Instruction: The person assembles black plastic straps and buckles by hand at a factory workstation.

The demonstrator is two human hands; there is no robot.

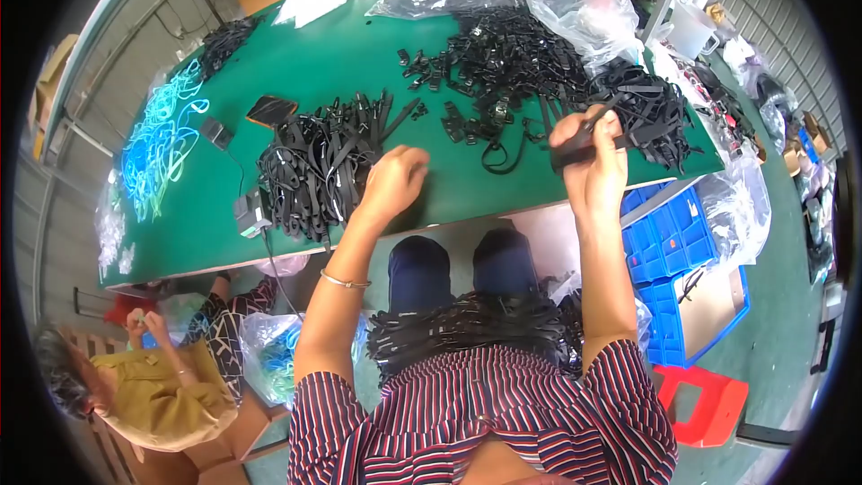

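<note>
My right hand [594, 162] is raised over the right side of the table, its fingers wrapped round a black strap [571, 151]. To its left, a loop of black strap [505, 158] lies on the green surface. Low over the table's near edge is my left hand [395, 181], fingers curled inward; whatever they may hold is hidden. Next to it lies a thick bundle of black straps [314, 162]. Beyond my hands spreads a heap of small black buckles [494, 58]. A second pile of black straps [651, 112] lies just right of my right hand.
The green table [350, 54] carries light-blue cords [162, 144], a dark flat device [271, 110] and clear plastic bags [588, 13]. More black straps [476, 334] lie across my lap. Blue crates [669, 229] and a red stool [705, 404] stand right. Another person [166, 395] sits lower left.
</note>
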